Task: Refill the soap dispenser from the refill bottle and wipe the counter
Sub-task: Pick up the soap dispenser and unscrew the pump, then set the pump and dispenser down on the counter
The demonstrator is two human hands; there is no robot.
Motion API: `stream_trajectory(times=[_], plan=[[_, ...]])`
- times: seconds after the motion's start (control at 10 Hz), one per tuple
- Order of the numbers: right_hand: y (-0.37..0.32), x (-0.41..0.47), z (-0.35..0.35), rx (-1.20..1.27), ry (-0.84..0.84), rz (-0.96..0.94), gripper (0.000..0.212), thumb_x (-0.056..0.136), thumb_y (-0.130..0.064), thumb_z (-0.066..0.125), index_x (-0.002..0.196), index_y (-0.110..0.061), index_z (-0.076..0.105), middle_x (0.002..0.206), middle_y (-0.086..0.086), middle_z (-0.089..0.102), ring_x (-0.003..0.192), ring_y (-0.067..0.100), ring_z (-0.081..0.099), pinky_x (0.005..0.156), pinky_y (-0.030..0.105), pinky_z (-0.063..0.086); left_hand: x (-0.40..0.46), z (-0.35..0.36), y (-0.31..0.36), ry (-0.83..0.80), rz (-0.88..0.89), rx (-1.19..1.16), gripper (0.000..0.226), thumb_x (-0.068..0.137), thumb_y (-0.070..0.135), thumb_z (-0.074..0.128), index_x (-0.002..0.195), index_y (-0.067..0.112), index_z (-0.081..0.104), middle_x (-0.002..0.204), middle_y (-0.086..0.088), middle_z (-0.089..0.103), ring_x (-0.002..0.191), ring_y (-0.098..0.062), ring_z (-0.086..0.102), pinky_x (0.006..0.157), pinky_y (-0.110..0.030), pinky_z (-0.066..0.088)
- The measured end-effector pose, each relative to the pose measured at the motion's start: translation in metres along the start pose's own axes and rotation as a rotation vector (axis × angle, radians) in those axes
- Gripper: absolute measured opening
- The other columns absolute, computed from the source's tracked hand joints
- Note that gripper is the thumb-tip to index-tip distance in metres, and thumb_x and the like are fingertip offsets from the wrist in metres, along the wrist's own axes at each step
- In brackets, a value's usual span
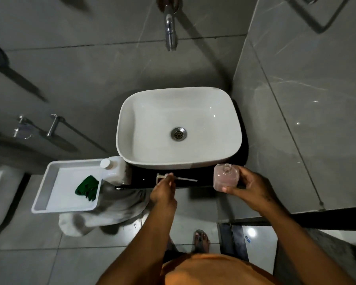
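The right grip (247,187) holds the open soap dispenser (226,177); the left grip (165,189) holds its pump (174,177), with the refill bottle (113,169) farther left.

Open dispenser (226,177) in right hand (249,187)

Both arms stretched out toward 12 o'clock. Left hand (163,191) has its fingers pinched together, palm down. Right hand (250,189), off at 3 o'clock, is curled in a grip, thumb forward.
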State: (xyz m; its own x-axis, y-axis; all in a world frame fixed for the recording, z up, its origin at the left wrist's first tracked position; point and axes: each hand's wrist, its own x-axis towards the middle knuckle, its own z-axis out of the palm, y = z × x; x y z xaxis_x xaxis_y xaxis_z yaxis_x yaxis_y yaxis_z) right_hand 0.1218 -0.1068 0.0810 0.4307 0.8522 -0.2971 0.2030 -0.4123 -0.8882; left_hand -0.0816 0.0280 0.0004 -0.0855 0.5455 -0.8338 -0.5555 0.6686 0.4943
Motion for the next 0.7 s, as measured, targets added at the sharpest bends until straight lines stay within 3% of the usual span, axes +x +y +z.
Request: stream_trajectory(times=[0.1, 0.2, 0.3, 0.4, 0.5, 0.7], plan=[[0.004, -0.001, 0.002, -0.004, -0.021, 0.012, 0.069, 0.065, 0.002, 0.089, 0.127, -0.012, 0.063, 0.11, 0.002, 0.072, 0.097, 0.011, 0.068, 0.069, 0.003, 0.049, 0.017, 0.0, 0.001, 0.053, -0.151, -0.139, 0.041, 0.096, 0.021, 0.066, 0.134, 0.007, 0.06, 0.141, -0.011, 0.06, 0.133, -0.025, 0.056, 0.102, -0.031, 0.047], [0.009, 0.0, 0.001, -0.02, -0.021, 0.012, 0.069, 0.065, 0.003, 0.089, 0.128, -0.009, 0.062, 0.112, 0.006, 0.072, 0.096, 0.014, 0.068, 0.072, 0.004, 0.051, 0.027, -0.003, 0.008, 0.201, -0.343, -1.064, 0.067, 0.1, 0.021, 0.055, 0.158, 0.008, 0.024, 0.166, -0.019, 0.017, 0.155, -0.035, 0.015, 0.123, -0.044, 0.019], [0.01, 0.0, -0.001, -0.033, -0.02, 0.009, 0.069, 0.065, 0.0, 0.089, 0.128, -0.012, 0.062, 0.111, 0.004, 0.072, 0.098, 0.013, 0.069, 0.074, 0.006, 0.052, 0.041, 0.001, 0.009, 0.323, -0.493, -2.083, 0.08, 0.099, 0.021, 0.06, 0.161, 0.013, 0.009, 0.169, -0.014, -0.001, 0.156, -0.037, -0.004, 0.124, -0.055, 0.003], [0.009, 0.0, -0.002, -0.054, -0.019, 0.005, 0.069, 0.064, -0.004, 0.091, 0.126, -0.016, 0.063, 0.107, -0.002, 0.072, 0.096, 0.004, 0.067, 0.072, 0.005, 0.051, 0.043, 0.004, 0.007, 0.338, -0.594, -2.192, 0.072, 0.101, 0.022, 0.059, 0.16, 0.014, 0.017, 0.169, -0.013, 0.006, 0.156, -0.035, 0.002, 0.124, -0.056, 0.005], [0.009, 0.001, -0.001, -0.046, -0.015, 0.005, 0.069, 0.064, -0.002, 0.091, 0.126, -0.015, 0.063, 0.108, 0.0, 0.072, 0.096, 0.009, 0.068, 0.074, 0.006, 0.052, 0.047, 0.006, 0.007, 0.37, -0.591, -2.282, 0.071, 0.102, 0.022, 0.057, 0.16, 0.015, 0.016, 0.169, -0.012, 0.006, 0.156, -0.033, 0.001, 0.124, -0.055, 0.005], [0.003, 0.0, -0.001, -0.026, -0.009, 0.002, 0.067, 0.064, 0.002, 0.09, 0.124, -0.015, 0.063, 0.107, 0.003, 0.071, 0.092, 0.009, 0.067, 0.073, 0.003, 0.049, 0.051, 0.007, 0.003, 0.371, -0.581, -2.194, 0.089, 0.093, 0.017, 0.068, 0.161, 0.014, 0.01, 0.17, -0.012, 0.001, 0.156, -0.033, -0.004, 0.124, -0.054, 0.003]])
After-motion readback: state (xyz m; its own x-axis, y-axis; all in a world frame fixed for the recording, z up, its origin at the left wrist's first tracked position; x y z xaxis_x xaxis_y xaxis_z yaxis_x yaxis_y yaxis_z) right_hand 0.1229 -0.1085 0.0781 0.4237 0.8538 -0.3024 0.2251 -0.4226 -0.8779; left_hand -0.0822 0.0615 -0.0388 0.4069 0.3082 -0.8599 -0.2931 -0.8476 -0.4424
